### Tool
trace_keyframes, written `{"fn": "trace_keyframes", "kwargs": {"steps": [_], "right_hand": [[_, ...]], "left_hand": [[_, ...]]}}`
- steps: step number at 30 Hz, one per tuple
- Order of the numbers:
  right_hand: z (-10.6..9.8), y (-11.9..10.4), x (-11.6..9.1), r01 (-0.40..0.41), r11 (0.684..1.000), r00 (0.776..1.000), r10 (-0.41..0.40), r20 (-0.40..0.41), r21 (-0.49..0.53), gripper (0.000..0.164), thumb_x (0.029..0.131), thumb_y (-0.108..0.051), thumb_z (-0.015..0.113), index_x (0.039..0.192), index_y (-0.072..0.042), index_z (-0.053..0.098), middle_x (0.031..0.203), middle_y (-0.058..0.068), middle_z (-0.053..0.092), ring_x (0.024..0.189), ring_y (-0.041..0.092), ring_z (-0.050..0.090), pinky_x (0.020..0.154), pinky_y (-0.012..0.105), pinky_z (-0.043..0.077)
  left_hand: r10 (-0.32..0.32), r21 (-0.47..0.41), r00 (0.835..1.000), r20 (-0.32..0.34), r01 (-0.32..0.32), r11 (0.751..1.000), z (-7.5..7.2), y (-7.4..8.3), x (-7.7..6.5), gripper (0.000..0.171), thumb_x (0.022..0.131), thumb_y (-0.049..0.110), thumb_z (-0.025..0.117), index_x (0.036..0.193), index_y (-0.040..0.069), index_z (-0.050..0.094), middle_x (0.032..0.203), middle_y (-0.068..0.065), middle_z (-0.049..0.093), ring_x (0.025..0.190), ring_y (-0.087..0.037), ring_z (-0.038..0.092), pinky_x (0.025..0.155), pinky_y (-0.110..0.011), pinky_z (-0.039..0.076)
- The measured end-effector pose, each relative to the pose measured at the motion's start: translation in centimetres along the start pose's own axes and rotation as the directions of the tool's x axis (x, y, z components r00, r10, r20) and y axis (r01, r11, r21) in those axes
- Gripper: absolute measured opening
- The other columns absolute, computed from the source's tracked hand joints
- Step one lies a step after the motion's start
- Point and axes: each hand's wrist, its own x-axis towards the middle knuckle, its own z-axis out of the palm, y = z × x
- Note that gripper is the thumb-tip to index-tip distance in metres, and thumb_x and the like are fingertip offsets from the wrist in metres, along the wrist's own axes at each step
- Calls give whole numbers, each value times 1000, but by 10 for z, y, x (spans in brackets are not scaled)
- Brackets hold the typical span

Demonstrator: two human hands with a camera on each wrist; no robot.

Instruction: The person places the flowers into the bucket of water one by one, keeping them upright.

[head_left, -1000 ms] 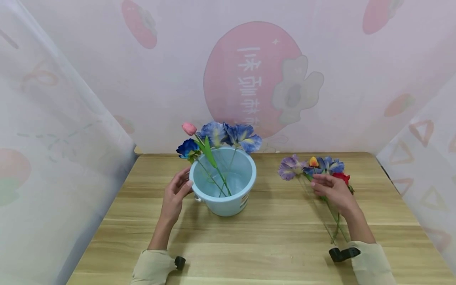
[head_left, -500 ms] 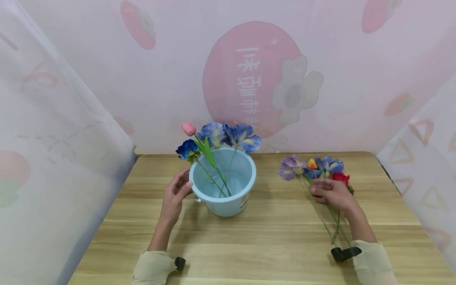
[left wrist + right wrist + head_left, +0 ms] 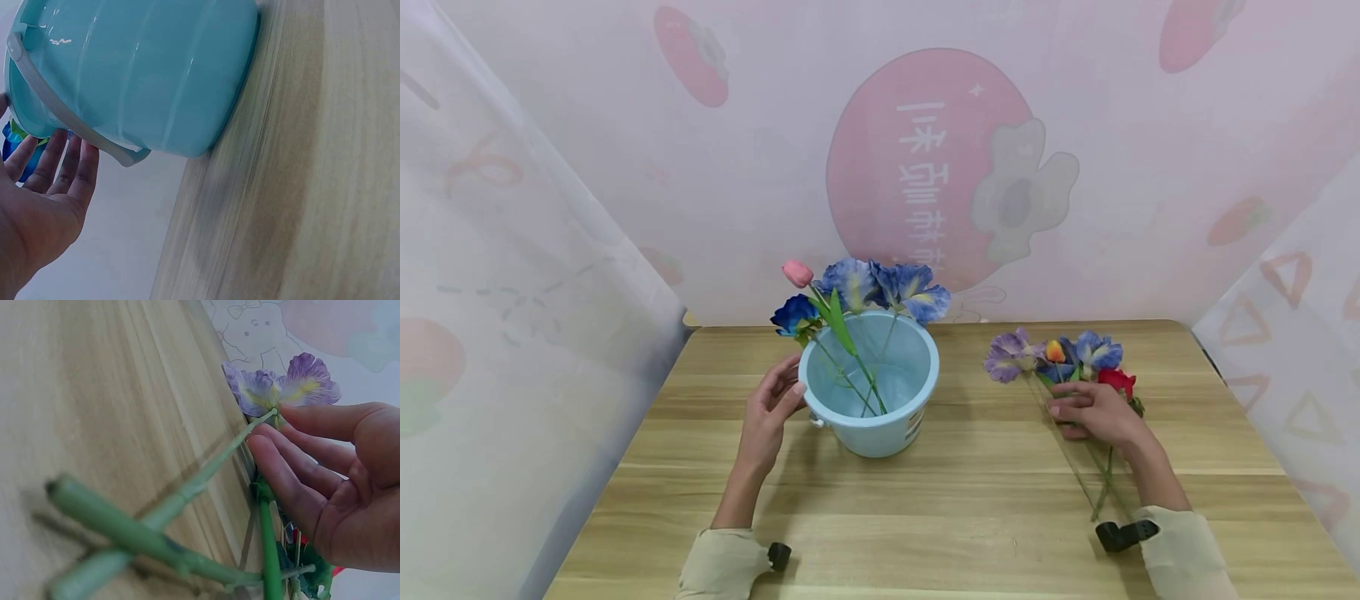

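A light blue bucket stands upright left of centre, holding a pink tulip, a deep blue flower and blue irises. My left hand rests against its left side, fingers fairly straight by the rim; the left wrist view shows them near the grey handle. On the right, my right hand is low among loose flowers. Its fingertips meet at the stem of a purple iris; whether they pinch it cannot be told. A yellow-orange tulip lies just beyond, its stem partly hidden.
A blue iris and a red rose lie beside my right hand, their stems crossing toward me on the wooden table. A printed pink-and-white backdrop rises behind the table's far edge.
My right hand has moved slightly left and toward me among the stems. The yellow-orange tulip and the purple iris stem have shifted a little with it. My left hand and the bucket stay put.
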Motion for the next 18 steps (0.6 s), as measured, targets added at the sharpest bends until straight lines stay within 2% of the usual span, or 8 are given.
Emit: {"fn": "trace_keyframes", "kwargs": {"steps": [6,13,18], "right_hand": [[4,-2,-1,1,1000,1000,-1,12,-13,55,105,-11,70,152,10,50,134,30,71,104,26,78,82,40,69],[8,-3,1,14,1000,999,-14,33,-22,56,103,-9,72,151,11,51,133,31,70,104,28,78,81,40,69],[9,-7,-1,29,1000,1000,-29,13,-11,54,103,-8,72,150,10,52,129,29,72,103,28,78,81,41,69]], "left_hand": [[-4,1,1000,-1,4,1000,0,0,0,48,111,13,59,158,4,51,148,-25,59,123,-9,68,94,-26,64],[-1,-2,1000,-1,1,1000,0,1,0,49,110,13,59,157,4,51,148,-26,59,122,-8,69,93,-24,64],[3,-11,1000,-1,-3,1000,1,0,-1,49,110,12,59,157,3,50,148,-26,58,122,-8,68,92,-23,64]]}}
